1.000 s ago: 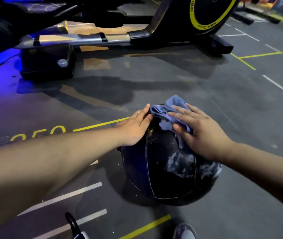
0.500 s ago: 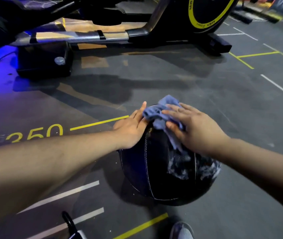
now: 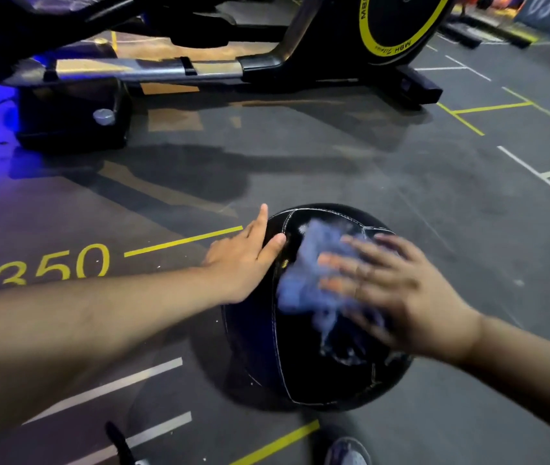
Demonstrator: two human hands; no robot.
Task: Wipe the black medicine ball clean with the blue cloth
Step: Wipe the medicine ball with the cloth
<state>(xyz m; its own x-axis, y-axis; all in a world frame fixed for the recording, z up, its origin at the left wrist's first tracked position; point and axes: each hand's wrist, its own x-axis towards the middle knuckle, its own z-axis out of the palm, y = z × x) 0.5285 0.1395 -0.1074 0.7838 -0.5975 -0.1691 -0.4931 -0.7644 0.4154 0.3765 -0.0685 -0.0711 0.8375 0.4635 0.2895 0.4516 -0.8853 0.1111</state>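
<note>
On 1 ball (image 3: 300,360), 1 cloth (image 3: 304,280), left hand (image 3: 240,263), right hand (image 3: 407,297)

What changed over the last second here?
The right hand swept the blue cloth from the far top edge of the black medicine ball back toward the person. The left hand stays pressed on its left side; the ball stays on the floor.
</note>
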